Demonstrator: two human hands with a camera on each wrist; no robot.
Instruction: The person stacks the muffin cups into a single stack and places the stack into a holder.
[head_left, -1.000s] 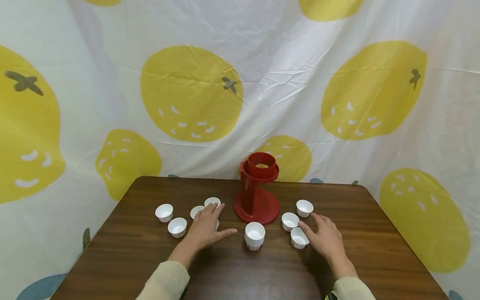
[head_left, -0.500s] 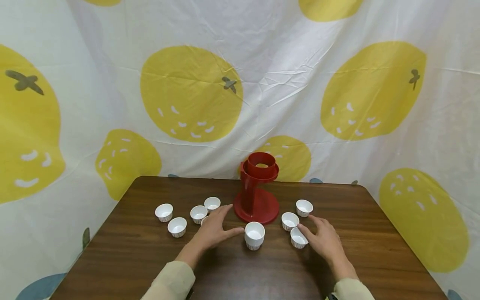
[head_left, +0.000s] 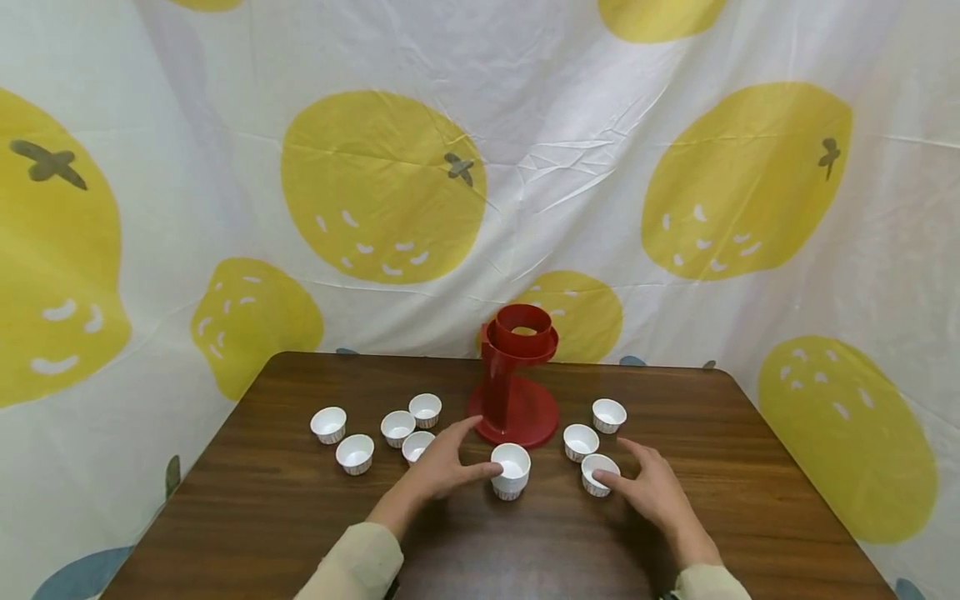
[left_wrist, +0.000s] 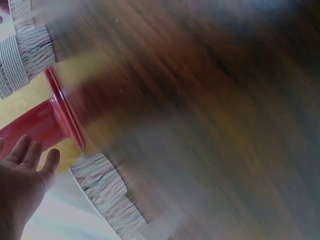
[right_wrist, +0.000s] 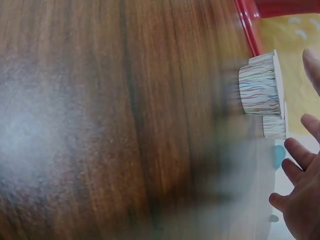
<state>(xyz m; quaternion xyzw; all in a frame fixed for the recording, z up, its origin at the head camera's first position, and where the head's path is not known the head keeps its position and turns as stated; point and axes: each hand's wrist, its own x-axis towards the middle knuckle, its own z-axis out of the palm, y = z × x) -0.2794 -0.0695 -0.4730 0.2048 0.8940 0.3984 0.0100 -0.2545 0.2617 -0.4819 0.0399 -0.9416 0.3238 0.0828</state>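
In the head view my left hand [head_left: 442, 467] hovers over the table with fingers spread. Its thumb tip overlaps the left rim of a small stack of white paper cups [head_left: 513, 479]; whether they touch I cannot tell. The nested rims of that stack [left_wrist: 12, 65] show in the left wrist view. My right hand [head_left: 660, 492] is also spread, its thumb in front of the near white cup [head_left: 595, 487] of the right-hand group. Contact there is unclear. Two more cups stand just behind, one [head_left: 581, 443] nearer and one [head_left: 609, 416] farther. Neither hand grips anything.
A red stand with a ring-shaped top [head_left: 517, 417] stands behind the stack. Several single cups are spread at the left, among them one [head_left: 328, 425] outermost and one [head_left: 418, 446] partly behind my left hand. A lemon-print cloth [head_left: 525, 208] hangs behind the brown table [head_left: 247, 517].
My left hand has moved right, from above the left-hand cups to the stack, uncovering those cups. The right hand has shifted slightly nearer. The cups and stand have stayed put.
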